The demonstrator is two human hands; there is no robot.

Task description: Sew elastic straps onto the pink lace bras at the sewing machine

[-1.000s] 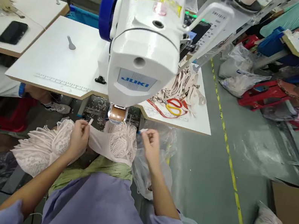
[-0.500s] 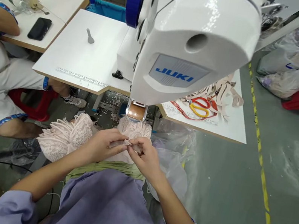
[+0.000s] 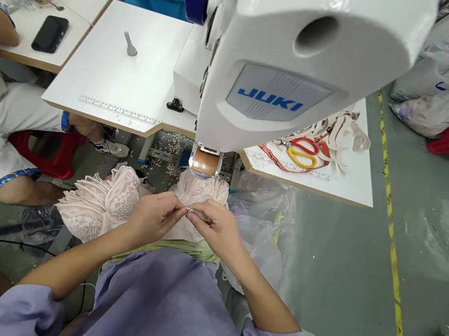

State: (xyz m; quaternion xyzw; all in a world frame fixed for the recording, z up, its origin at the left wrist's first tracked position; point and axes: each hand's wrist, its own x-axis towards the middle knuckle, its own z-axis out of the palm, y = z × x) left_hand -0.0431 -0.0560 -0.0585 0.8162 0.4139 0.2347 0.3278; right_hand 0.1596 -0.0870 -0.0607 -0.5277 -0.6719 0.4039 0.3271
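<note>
My left hand (image 3: 157,215) and my right hand (image 3: 215,224) meet fingertip to fingertip above my lap, both pinched on a small pale fabric strip (image 3: 190,211). Most of that strip is hidden by the fingers. Beneath and beyond them lies pale pink lace fabric (image 3: 199,187), just under the front end of a white sewing machine (image 3: 278,51) marked JUKI. A bunched stack of lace bras (image 3: 104,202) rests to the left of my left forearm.
Red- and yellow-handled scissors (image 3: 303,151) lie on the right table part among beige strips (image 3: 345,132). A grey spoon-shaped tool (image 3: 130,44) sits on the left table part (image 3: 156,36). At far left a co-worker's leg (image 3: 9,138) shows. Clear plastic bags (image 3: 259,242) hang at right.
My fingertips have drawn closer together over the strip, covering more of it. The view has shifted slightly, so the machine head looks larger and nearer.
</note>
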